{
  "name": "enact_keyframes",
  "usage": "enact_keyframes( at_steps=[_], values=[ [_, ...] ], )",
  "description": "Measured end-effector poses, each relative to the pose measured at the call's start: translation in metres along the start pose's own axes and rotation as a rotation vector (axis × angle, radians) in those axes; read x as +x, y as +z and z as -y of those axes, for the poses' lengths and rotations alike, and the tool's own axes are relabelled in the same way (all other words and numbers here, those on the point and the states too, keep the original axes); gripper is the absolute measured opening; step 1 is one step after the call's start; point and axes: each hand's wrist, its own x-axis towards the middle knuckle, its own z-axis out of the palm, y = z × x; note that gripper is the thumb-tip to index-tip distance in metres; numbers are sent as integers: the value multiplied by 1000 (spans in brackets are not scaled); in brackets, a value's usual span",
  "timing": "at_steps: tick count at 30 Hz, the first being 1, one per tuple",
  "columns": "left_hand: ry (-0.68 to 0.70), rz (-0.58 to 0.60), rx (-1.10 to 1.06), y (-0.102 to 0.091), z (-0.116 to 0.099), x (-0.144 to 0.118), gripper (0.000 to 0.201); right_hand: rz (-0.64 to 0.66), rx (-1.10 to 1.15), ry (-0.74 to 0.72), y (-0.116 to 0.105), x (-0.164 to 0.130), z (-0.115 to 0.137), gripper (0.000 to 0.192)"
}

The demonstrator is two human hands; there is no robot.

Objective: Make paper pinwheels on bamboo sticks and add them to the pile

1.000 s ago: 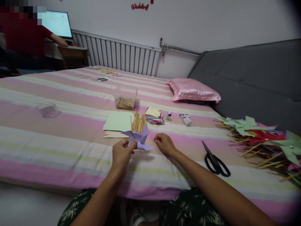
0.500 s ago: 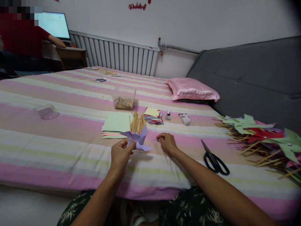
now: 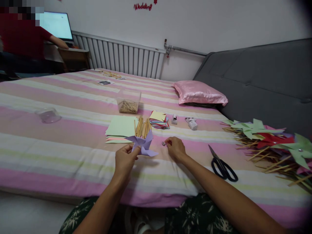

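Note:
A purple paper pinwheel (image 3: pixel 146 146) is pinched by its lower left side between the thumb and fingers of my left hand (image 3: pixel 125 159). To its right, my right hand (image 3: pixel 175 149) rests low over the bedspread with its fingertips drawn together; whatever may be between them is too small to make out. Just left of those fingertips lies a small cluster of shiny metal pieces (image 3: pixel 163 143). Behind the pinwheel is a bundle of thin wooden sticks (image 3: pixel 142 126), its lower part hidden. Pale green paper sheets (image 3: pixel 120 126) lie to the left of the sticks.
Black-handled scissors (image 3: pixel 222 165) lie right of my right forearm. Several finished pinwheels (image 3: pixel 275 139) are heaped at far right. Behind sit a clear box of sticks (image 3: pixel 128 105), a stack of coloured paper squares (image 3: pixel 159 119) and a pink pillow (image 3: pixel 200 92). A person sits at back left.
My right hand has shifted slightly right, away from the shiny metal pieces, which now show more fully. The left hand and the pinwheel stay in place.

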Motion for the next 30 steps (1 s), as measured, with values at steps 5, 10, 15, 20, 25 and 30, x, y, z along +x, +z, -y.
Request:
enact_keyframes(
  at_steps=[5,10,15,20,25,30],
  values=[
    [1,5,-4,0,1,0,23,29,-35,-3,0,0,0,24],
    [-12,6,-4,0,3,1,24,48,-48,4,2,1,-2,23],
    [-7,13,-12,1,2,1,24,49,-48,-8,4,3,-2,20],
    [1,11,-5,1,-1,-1,23,44,-45,-29,4,3,-1,17],
    [10,15,-4,0,0,-1,22,46,-46,-52,4,3,1,15],
    [10,10,8,1,-1,-2,21,55,-51,-53,2,3,3,13]
  ],
)
